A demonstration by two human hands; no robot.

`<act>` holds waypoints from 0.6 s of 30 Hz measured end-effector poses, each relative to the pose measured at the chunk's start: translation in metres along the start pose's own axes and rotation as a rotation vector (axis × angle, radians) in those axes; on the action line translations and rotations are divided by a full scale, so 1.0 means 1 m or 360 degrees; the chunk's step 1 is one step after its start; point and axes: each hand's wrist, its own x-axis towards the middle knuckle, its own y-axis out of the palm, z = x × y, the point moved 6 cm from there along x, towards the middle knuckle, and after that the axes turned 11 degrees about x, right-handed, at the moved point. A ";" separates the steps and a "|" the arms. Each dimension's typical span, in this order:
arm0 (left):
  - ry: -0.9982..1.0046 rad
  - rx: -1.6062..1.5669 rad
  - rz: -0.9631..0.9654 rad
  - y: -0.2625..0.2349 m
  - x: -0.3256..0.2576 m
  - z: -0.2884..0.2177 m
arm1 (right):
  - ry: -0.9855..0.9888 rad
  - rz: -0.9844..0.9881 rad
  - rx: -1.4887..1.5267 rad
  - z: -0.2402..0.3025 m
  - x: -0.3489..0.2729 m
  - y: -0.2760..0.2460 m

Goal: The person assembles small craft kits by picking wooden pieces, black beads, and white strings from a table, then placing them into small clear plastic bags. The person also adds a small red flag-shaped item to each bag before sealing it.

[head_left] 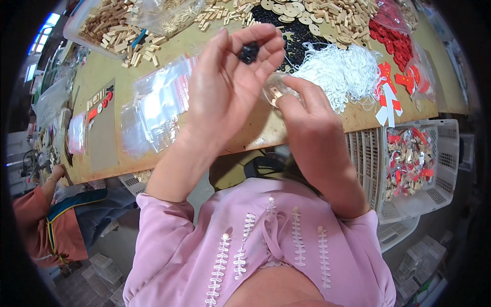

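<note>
My left hand is raised palm up over the table, fingers curled around a few small shiny black pieces. Close beside it, my right hand pinches a small clear plastic bag. Light wooden pieces show inside that bag. Behind both hands lie a heap of black pieces and a tangle of white strings. Left of my left wrist is a stack of clear zip bags.
Wooden blocks, round wooden discs and red pieces are heaped along the back. A sample board lies at left, near a seated person. White plastic crates with filled bags stand below the right edge.
</note>
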 end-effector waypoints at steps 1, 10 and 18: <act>0.0069 0.0194 -0.0217 0.004 -0.003 0.005 | 0.0001 -0.0054 -0.0081 0.003 0.002 0.003; 0.0410 0.0915 -0.0652 0.016 -0.022 0.025 | 0.0089 -0.0153 -0.0060 0.010 0.000 0.021; 0.0427 0.0844 -0.0385 0.021 -0.011 0.025 | 0.0111 -0.0139 0.0242 -0.010 -0.008 0.006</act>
